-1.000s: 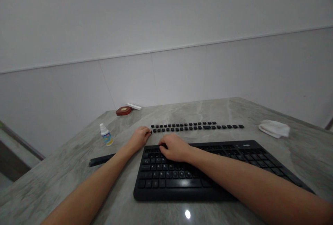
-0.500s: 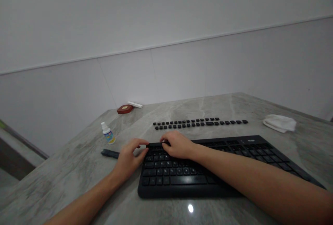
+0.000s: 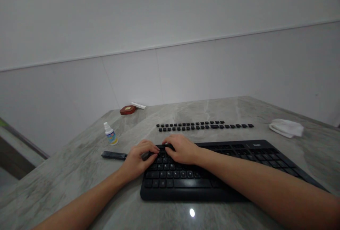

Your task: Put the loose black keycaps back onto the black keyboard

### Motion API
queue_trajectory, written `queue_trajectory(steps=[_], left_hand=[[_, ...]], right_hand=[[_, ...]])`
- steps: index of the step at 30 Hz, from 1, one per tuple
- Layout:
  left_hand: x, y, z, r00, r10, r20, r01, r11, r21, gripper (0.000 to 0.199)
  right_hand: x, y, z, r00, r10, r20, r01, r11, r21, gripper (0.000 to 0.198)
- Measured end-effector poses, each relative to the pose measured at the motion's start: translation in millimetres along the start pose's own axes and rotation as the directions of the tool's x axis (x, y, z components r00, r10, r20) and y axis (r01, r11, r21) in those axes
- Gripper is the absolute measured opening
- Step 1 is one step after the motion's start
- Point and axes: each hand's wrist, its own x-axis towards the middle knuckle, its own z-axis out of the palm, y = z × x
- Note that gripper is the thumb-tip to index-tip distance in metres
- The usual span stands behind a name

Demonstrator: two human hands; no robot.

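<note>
A black keyboard (image 3: pixel 191 183) lies on the grey marbled table, its top rows partly covered by my hands. My left hand (image 3: pixel 139 155) reaches over its upper left corner. Thumb and index finger are closed in a pinch at the top rows; anything between them is too small to make out. Just right of it, my right hand (image 3: pixel 182 149) curls over the back edge, fingers bent toward the thumb, and what they grip is hidden. Behind the keyboard, loose black keycaps (image 3: pixel 214 126) lie in two rows.
A small spray bottle (image 3: pixel 111 136) stands at the left. Near it a dark, narrow tool (image 3: pixel 113 155) lies partly behind my left hand. A reddish-brown case (image 3: pixel 128 110) and a white strip (image 3: pixel 138 105) are at the back. A folded white cloth (image 3: pixel 287 128) lies at the right.
My left hand has moved right, from the keyboard's corner onto its top keys, and its thumb and index finger have come closer together. My right hand has barely moved.
</note>
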Motion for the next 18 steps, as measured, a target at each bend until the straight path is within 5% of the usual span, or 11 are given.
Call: queue_trajectory(steps=[13, 18], left_hand=[[-4.7, 3.5, -2.9, 0.999, -0.032, 0.021, 0.031, 0.999, 0.038, 0.044], [-3.8, 5.2, -4.1, 0.998, -0.056, -0.010, 0.056, 0.996, 0.067, 0.042]], right_hand=[[-1.5, -0.5, -0.1, 1.000, -0.015, 0.005, 0.015, 1.000, -0.008, 0.029], [-2.8, -5.4, -3.0, 0.981, -0.126, -0.146, 0.125, 0.992, -0.021, 0.025]])
